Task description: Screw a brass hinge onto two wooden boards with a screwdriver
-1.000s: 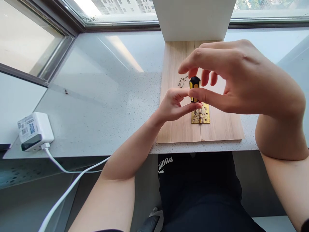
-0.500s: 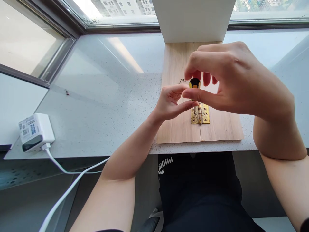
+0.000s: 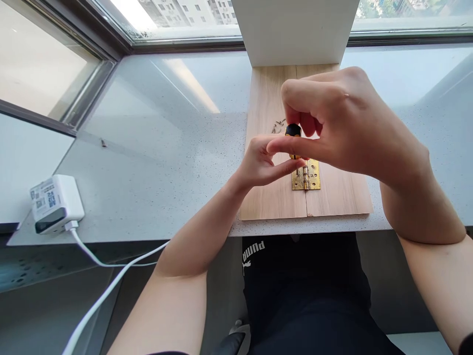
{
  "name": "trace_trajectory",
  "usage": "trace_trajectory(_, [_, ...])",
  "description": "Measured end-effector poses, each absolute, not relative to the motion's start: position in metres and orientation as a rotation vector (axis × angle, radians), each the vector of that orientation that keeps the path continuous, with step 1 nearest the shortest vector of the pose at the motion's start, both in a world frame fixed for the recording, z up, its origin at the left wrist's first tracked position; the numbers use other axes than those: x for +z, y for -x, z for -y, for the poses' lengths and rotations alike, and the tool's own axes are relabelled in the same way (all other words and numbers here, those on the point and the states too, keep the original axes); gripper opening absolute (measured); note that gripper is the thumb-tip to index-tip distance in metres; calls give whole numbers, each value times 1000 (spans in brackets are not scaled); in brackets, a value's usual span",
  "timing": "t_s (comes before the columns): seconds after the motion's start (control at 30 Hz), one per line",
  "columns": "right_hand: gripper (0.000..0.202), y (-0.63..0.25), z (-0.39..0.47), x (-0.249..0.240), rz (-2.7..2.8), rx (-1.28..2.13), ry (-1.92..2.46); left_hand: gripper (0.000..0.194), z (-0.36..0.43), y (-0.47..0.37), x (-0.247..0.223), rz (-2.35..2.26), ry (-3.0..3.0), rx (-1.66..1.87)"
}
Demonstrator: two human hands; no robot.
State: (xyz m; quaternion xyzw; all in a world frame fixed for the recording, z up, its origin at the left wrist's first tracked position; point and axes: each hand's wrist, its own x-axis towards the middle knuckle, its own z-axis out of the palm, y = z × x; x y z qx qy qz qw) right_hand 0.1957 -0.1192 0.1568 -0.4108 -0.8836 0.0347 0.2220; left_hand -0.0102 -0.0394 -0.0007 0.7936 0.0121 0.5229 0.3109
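A black-and-yellow screwdriver [image 3: 293, 130] stands about upright over a brass hinge [image 3: 313, 176]. My right hand [image 3: 340, 118] is closed on its handle from above, with the thumb along the near side. Lower down, my left hand [image 3: 260, 160] closes thumb and fingers around the same screwdriver; the grip is partly hidden behind the right thumb. The hinge lies open across the seam between two light wooden boards [image 3: 273, 202]. Most of the screwdriver's shaft and the hinge's far end are covered by my hands. Several small screws [image 3: 277, 127] lie on the left board beyond my left hand.
The boards rest on a speckled white counter [image 3: 162, 162], close to its front edge. A white upright panel [image 3: 295, 29] stands at their far end. At the left is a white charger [image 3: 57, 204] with a white cable [image 3: 99, 301] running down past the edge.
My right hand has shifted a little left and its fingers have curled closer around the handle. The screwdriver's top has tilted slightly left. My left hand stays nearly in place.
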Motion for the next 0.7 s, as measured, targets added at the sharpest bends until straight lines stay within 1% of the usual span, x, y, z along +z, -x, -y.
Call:
trace_trajectory(0.1, [18,-201,123,163,2492,142,1003,28,38,14,-1,-75,-2100,1331])
trace_trajectory(0.13, [17,-204,123,165,2514,150,964,28,39,15,-1,-82,-2077,1322])
trace_trajectory(0.23, [30,-210,123,169,2569,127,896,32,42,14,-2,-101,-1991,1324])
trace_trajectory(0.3, [30,-210,122,169,2561,116,882,34,44,12,-3,-129,-1969,1328])
trace_trajectory(0.37, [22,-207,121,167,2524,126,910,36,45,10,-5,-126,-1957,1345])
trace_trajectory(0.43, [13,-202,122,164,2488,132,1030,36,43,8,-6,-108,-1949,1362])
trace_trajectory(0.47, [14,-199,122,162,2468,131,1087,36,42,7,-7,-96,-1954,1368])
trace_trajectory(0.6, [33,-193,123,158,2426,123,1198,27,36,9,-8,-69,-2021,1384])
trace_trajectory(0.7, [34,-198,126,160,2464,138,1113,27,35,13,-8,-92,-2074,1339])
